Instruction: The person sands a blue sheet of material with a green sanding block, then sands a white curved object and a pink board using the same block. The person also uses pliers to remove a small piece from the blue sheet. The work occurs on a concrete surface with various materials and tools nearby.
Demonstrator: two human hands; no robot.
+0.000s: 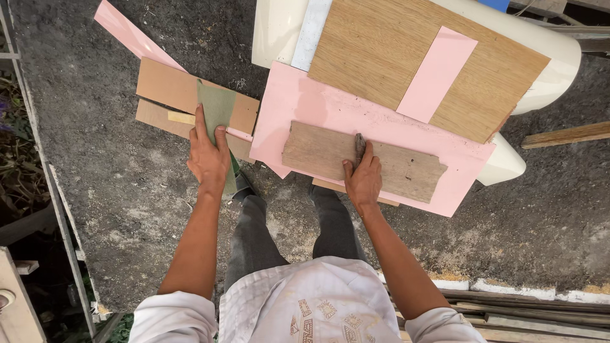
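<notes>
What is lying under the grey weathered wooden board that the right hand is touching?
The weathered board lies on a pink sheet. The right hand presses on it. What lies beneath the pink sheet is mostly hidden.

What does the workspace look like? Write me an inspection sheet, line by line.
Surface: rough dark ground strewn with sawdust.
Job's things: weathered grey wooden piece lying on a pink board; green sheet on stacked brown boards.
Clutter: oak-grain panel with a pink strip on it; another long pink strip; loose plank.
Hands: left hand flat on the green sheet; right hand pressing a small dark object onto the grey piece.
Cables: nothing seen.
Surroundings: cream curved object under the panels; timber lengths lower right.
</notes>
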